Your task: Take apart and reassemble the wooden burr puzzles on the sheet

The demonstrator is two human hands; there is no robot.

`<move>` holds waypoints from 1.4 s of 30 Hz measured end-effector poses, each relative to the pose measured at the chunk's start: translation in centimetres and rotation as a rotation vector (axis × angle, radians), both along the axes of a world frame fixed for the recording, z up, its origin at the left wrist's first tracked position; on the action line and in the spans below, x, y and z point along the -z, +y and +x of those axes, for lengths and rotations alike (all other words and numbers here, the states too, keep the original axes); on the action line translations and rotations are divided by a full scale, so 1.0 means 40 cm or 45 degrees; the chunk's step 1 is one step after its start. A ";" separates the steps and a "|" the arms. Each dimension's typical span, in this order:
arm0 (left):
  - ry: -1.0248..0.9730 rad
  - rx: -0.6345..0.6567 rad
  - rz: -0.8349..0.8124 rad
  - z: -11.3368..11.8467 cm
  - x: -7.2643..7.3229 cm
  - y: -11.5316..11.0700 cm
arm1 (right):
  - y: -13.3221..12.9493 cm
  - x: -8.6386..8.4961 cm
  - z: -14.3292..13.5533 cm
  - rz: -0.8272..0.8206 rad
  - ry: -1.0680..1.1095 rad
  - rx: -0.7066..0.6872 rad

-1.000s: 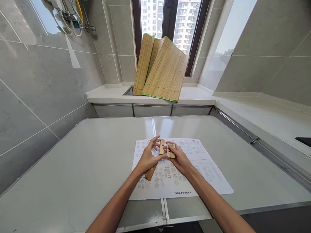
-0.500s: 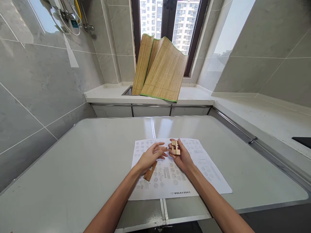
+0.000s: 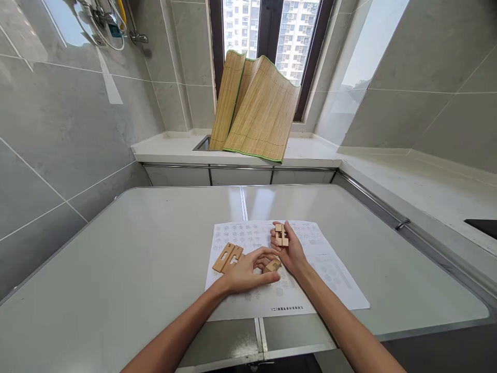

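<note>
My right hand holds a small assembly of notched wooden pieces in its fingers, above the printed sheet. Below and left of it, my left hand has its fingers curved around a wooden block, thumb below; whether it grips the block or only surrounds it is hard to tell. Left of my left hand, two flat wooden pieces with cut-outs lie side by side on the sheet, an outer one and an inner one partly hidden by the hand.
The sheet lies on a glossy pale table with a centre seam. Behind stands a white ledge with a bamboo mat leaning by the window. A white counter runs along the right, and a tiled wall borders the left.
My left hand has moved down and right, around a wooden block now visible. The flat pieces at its left are now uncovered. My right hand keeps its assembly nearly in place.
</note>
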State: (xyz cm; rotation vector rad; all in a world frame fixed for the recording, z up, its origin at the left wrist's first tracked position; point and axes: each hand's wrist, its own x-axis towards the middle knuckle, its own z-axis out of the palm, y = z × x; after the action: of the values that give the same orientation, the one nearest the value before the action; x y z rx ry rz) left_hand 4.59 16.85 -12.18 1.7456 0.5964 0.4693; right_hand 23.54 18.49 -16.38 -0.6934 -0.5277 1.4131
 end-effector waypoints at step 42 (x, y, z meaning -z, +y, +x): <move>-0.722 -0.494 -0.730 -0.039 0.027 0.101 | -0.040 -0.035 -0.007 0.098 -0.451 -0.143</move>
State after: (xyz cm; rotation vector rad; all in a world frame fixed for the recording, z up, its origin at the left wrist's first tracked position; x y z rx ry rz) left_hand 3.03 20.87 -13.26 0.8905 0.5803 0.9221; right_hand 23.27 16.89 -15.00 -0.8682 -0.9055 1.3720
